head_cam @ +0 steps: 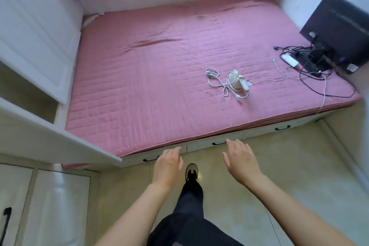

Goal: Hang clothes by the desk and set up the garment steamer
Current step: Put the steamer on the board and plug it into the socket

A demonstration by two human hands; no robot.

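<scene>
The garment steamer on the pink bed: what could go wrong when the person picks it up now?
1. The steamer's white cord lies in loose loops beside it, so it may snag or drag if only the body is lifted.
2. Dark cables from the monitor spread nearby; a reaching arm might catch them.
3. Both hands are open and empty, short of the bed, so reaching means leaning far over it.

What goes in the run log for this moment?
hands: left, right open, empty | steamer: on bed, cord loose | phase: approaching
</scene>
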